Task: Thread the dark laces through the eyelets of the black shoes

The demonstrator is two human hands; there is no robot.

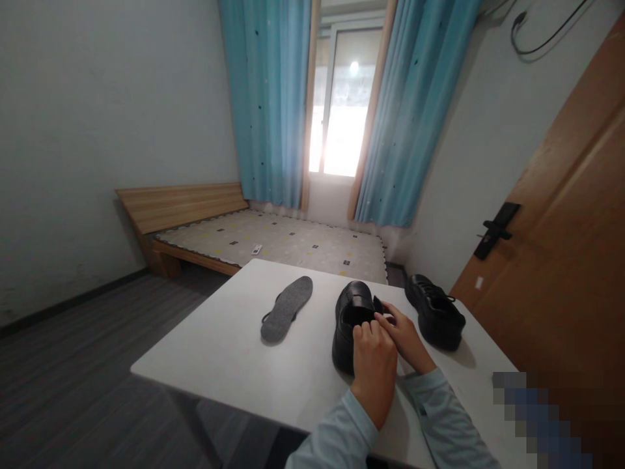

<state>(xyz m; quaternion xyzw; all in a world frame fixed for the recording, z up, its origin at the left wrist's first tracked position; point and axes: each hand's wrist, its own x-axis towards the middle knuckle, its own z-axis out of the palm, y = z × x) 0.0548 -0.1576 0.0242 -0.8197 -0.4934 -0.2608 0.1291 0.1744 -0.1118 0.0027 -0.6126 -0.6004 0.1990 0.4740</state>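
Note:
A black leather shoe (344, 348) stands on the white table (209, 345) with its toe pointing away from me. My left hand (375, 361) is closed at the shoe's opening, its curled fingers gripping the near edge. Beside it, my right hand (406, 333) is closed too, pinching a dark flap on the shoe's right side that looks like part of the upper or tongue. The fingertips of both hands are close together, and the left hand partly covers the shoe's heel. To the left lies a grey insole (288, 309), with a thin black cord, perhaps a shoelace, showing from under it.
A second black shoe (434, 312), with laces, sits near the table's right edge. Beyond the table is a bed (293, 238) with a small white remote (256, 249) on it. A wooden door (551, 195) is at the right, and blue curtains (273, 104) hang by the window.

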